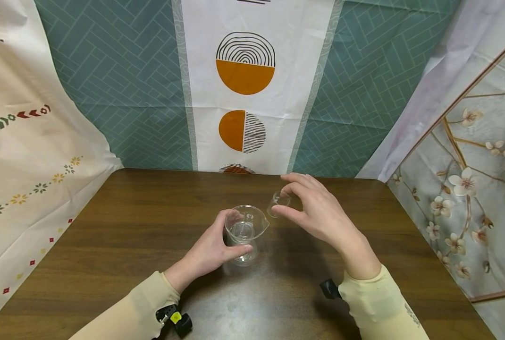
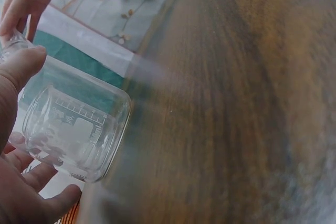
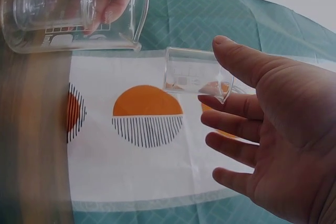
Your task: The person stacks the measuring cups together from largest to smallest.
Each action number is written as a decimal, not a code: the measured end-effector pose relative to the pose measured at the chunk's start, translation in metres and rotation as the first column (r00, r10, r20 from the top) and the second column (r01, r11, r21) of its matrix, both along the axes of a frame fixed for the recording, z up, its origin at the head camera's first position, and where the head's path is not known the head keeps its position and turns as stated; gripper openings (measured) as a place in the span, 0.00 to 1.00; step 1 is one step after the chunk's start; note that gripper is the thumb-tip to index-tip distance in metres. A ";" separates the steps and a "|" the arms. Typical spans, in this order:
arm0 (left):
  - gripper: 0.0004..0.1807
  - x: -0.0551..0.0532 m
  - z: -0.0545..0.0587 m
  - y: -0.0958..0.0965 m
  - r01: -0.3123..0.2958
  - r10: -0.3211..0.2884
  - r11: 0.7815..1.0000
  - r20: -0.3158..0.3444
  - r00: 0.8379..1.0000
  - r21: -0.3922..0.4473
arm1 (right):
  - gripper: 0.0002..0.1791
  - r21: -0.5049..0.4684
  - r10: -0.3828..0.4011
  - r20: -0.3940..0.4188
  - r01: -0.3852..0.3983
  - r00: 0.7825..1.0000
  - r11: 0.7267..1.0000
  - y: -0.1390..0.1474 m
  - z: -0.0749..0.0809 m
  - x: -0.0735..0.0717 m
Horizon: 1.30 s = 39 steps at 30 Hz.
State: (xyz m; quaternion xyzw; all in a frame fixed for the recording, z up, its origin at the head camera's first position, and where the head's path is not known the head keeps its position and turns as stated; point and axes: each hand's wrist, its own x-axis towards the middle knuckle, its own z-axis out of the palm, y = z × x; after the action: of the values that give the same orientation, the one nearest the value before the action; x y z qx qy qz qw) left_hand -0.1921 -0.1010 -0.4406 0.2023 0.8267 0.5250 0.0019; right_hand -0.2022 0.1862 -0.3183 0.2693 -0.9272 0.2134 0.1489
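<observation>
A clear glass beaker (image 1: 258,230) with a pouring spout stands upright on the table, and my left hand (image 1: 207,250) holds it round the side. Inside it sits a smaller beaker (image 2: 79,129); white graduation marks show on the glass. To the right, my right hand (image 1: 320,212) pinches a third, still smaller beaker (image 3: 191,69) by its rim between thumb and index finger. This small beaker is raised above the table, beyond and to the right of the large beaker's spout. The other right fingers are spread apart, touching nothing.
The brown wooden table (image 1: 108,245) reaches back to a patterned green and white cloth (image 1: 150,85). A cream cloth (image 1: 31,165) hangs at the left, and a floral panel (image 1: 469,203) at the right. Both wrists wear black camera mounts.
</observation>
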 end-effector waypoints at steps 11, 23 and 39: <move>0.49 0.000 0.001 0.000 0.015 -0.015 1.000 0.007 1.000 0.020 | 0.21 -0.016 0.018 -0.011 -0.019 1.000 1.000 -0.007 0.003 0.000; 0.48 0.000 0.000 -0.001 0.018 -0.018 1.000 0.020 1.000 0.013 | 0.20 -0.033 0.050 -0.003 -0.050 0.999 0.998 -0.023 0.004 0.001; 0.50 -0.001 0.002 0.000 0.009 -0.009 1.000 0.023 1.000 -0.003 | 0.20 -0.009 0.081 0.016 -0.081 0.997 0.997 -0.041 0.002 0.000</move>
State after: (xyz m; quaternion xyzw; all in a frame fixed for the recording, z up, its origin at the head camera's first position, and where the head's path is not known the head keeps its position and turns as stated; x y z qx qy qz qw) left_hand -0.1926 -0.1011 -0.4390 0.2000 0.8265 0.5260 0.0139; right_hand -0.2027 0.1454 -0.3165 0.3044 -0.9158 0.2255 0.1336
